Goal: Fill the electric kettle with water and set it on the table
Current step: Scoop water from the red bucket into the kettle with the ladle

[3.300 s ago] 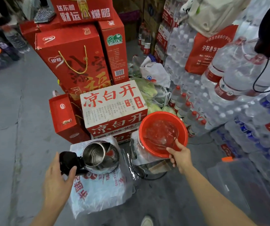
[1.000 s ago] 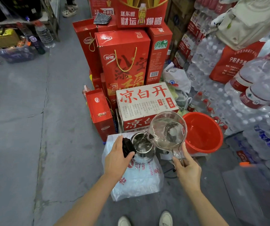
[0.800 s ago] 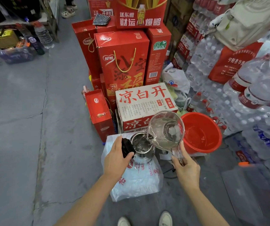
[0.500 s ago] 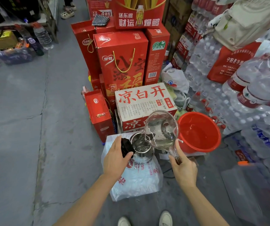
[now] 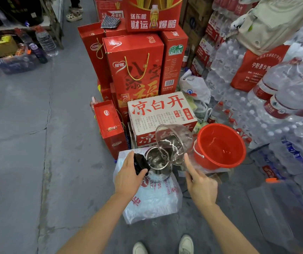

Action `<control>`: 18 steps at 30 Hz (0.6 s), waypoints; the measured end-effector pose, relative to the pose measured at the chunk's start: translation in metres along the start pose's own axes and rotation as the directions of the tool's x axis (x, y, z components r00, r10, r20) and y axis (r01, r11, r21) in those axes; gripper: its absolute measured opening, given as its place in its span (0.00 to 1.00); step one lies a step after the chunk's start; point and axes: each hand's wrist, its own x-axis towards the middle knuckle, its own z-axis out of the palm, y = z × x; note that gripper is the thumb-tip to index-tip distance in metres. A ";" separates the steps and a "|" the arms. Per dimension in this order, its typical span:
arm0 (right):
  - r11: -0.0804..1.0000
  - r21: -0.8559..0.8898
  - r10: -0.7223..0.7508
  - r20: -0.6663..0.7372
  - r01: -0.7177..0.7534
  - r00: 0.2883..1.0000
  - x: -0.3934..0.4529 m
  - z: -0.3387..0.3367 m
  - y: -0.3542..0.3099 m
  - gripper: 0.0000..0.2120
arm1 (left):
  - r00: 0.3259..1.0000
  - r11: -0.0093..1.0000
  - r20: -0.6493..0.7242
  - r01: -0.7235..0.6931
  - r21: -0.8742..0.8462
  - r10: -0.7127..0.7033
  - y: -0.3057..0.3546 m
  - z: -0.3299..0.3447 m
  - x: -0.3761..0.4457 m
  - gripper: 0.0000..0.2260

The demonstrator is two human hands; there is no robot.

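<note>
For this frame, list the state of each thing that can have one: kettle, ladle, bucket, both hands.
Kettle: lid open, upright on a plastic bag, water going in.
Clear ladle: tipped over the kettle, pouring.
Red bucket: uncovered, tilted, water inside.
Left hand: gripping the kettle's black handle.
Right hand: holding the ladle's handle.

Stainless-steel electric kettle [image 5: 158, 163], upright, lid open, black handle toward the left, standing on a white printed plastic bag [image 5: 151, 200]. A clear plastic ladle [image 5: 174, 143], tilted over the kettle's mouth, pours water into it.
</note>
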 end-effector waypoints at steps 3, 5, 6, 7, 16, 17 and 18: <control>0.980 -0.155 -0.127 0.013 0.128 0.992 0.001 0.002 0.003 0.39 | 0.999 0.999 -0.003 0.033 -0.004 -0.033 0.001 0.001 0.001 0.36; 0.952 -0.230 -0.207 0.009 0.204 0.978 0.002 0.003 0.003 0.40 | 0.999 0.999 -0.011 0.042 -0.006 -0.042 0.002 0.001 0.001 0.35; 0.941 -0.248 -0.233 0.020 0.231 0.972 0.003 0.003 0.002 0.41 | 0.999 0.999 -0.018 0.042 -0.012 -0.042 0.003 0.001 0.001 0.34; 0.934 -0.254 -0.251 0.038 0.252 0.967 0.003 0.004 0.003 0.42 | 0.999 0.999 -0.024 0.039 -0.022 -0.040 0.003 0.002 0.001 0.32; 0.999 0.048 0.013 -0.050 -0.010 0.999 0.009 -0.005 0.024 0.36 | 0.996 0.994 -0.084 0.016 -0.105 -0.025 0.005 0.009 -0.003 0.21; 0.973 0.151 0.181 -0.050 -0.172 0.982 0.011 -0.010 0.033 0.35 | 0.995 0.995 -0.095 0.020 -0.095 -0.029 0.005 0.010 -0.003 0.22; 0.920 0.222 0.333 -0.007 -0.323 0.943 0.014 -0.015 0.047 0.35 | 0.994 0.996 -0.103 0.030 -0.087 -0.039 0.006 0.012 -0.003 0.23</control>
